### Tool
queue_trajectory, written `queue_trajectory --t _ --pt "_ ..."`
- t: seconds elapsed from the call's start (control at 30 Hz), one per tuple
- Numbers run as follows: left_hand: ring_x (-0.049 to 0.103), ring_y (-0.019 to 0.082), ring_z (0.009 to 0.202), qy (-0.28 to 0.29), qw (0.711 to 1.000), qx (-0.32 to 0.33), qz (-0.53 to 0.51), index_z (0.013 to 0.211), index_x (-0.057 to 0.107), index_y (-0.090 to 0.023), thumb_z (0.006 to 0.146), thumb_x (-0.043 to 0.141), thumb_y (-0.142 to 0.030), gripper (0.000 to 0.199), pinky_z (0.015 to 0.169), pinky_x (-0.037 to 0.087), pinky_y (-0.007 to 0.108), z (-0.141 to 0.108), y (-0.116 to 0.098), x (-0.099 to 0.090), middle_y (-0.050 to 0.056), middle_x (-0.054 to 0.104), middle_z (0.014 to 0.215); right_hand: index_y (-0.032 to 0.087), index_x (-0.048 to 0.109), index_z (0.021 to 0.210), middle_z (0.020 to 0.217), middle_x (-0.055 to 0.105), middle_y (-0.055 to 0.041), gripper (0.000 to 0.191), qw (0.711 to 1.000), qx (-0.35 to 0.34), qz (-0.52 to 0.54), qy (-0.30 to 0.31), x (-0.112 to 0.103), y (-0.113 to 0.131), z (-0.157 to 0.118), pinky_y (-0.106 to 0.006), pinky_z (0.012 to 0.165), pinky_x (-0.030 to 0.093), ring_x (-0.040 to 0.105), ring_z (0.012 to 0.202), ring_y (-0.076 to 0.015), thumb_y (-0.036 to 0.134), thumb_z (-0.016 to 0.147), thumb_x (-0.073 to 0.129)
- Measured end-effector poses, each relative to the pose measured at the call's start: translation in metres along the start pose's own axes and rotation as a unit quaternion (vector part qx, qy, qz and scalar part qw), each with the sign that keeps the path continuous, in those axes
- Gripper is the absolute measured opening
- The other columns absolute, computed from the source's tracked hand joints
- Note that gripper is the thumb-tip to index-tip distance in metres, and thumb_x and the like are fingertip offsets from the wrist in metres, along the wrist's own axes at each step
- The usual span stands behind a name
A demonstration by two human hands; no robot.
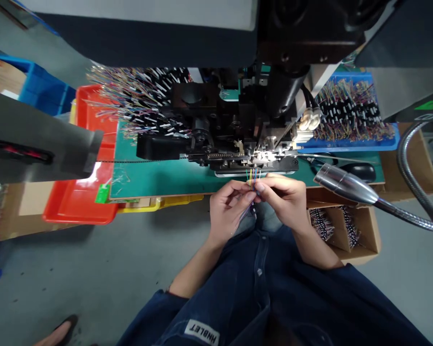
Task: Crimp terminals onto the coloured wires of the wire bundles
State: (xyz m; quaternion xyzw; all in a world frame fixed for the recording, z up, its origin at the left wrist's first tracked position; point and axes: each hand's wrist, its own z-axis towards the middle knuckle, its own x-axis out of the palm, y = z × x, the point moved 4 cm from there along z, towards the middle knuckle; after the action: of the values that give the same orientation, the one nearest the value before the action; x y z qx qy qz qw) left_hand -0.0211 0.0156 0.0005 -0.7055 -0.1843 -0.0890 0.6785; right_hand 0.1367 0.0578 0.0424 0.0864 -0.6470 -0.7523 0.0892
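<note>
Green, yellow, blue and white wires [251, 178] fanned side by side, tips pointing up toward the machine [216, 113]; location: just in front of its lit working area, at the near edge of the counter [162, 180]. Whether the tips touch the machine's base cannot be told.

Left hand [226, 209]: thumb and fingers pinched on the bundle from the left. Right hand [286, 199]: thumb and forefinger pinched on the same wires from the right. Hands close together, fingertips nearly meeting. Lower part of the bundle hangs below the fingers, partly hidden.

Surroundings: red tray [81, 204] at left, overlapped by the counter's end. Wire harnesses [147, 101] piled behind the machine's left side; more lie in a blue tray [357, 144] at right. Silver gooseneck lamp [346, 185] near the right hand; cardboard box [370, 235], divided, below it, harnesses inside.
</note>
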Motion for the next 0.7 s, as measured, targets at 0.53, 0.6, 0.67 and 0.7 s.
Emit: queue_trajectory --t 0.53,0.6,0.67,0.7 --pt "0.081 0.015 0.077 -0.067 0.991 0.116 -0.009 0.104 0.080 -0.026 0.105 0.094 -0.040 0.020 0.077 0.072 0.032 0.017 0.001 0.010 -0.001 0.083 0.096 0.024 0.094 0.094 0.058 0.063 0.0034 0.039 0.979 0.141 0.134 -0.066 0.010 -0.030 0.016 -0.031 0.057 0.049 0.050 0.052 -0.0134 0.062 0.103 0.089" --pt "0.081 0.015 0.077 -0.068 0.990 0.127 -0.016 0.104 0.081 -0.026 0.105 0.094 -0.038 0.018 0.078 0.072 0.031 0.019 0.000 0.012 -0.001 0.083 0.095 0.024 0.093 0.091 0.055 0.058 0.0050 0.039 0.976 0.146 0.146 -0.069 0.010 -0.029 0.017 -0.031 0.058 0.048 0.046 0.051 -0.0128 0.061 0.103 0.089" --pt "0.081 0.015 0.078 -0.070 0.989 0.130 -0.017 0.104 0.081 -0.026 0.106 0.094 -0.037 0.017 0.078 0.072 0.031 0.020 0.001 0.013 -0.001 0.082 0.093 0.024 0.092 0.089 0.053 0.055 0.0060 0.039 0.974 0.149 0.153 -0.070 0.009 -0.028 0.018 -0.031 0.057 0.047 0.044 0.050 -0.0122 0.060 0.103 0.089" --pt "0.081 0.015 0.078 -0.073 0.989 0.131 -0.014 0.104 0.080 -0.026 0.106 0.094 -0.037 0.017 0.077 0.071 0.030 0.021 0.002 0.013 -0.001 0.082 0.092 0.023 0.091 0.088 0.053 0.054 0.0062 0.040 0.974 0.152 0.154 -0.071 0.010 -0.027 0.018 -0.031 0.057 0.047 0.043 0.050 -0.0122 0.060 0.103 0.089"
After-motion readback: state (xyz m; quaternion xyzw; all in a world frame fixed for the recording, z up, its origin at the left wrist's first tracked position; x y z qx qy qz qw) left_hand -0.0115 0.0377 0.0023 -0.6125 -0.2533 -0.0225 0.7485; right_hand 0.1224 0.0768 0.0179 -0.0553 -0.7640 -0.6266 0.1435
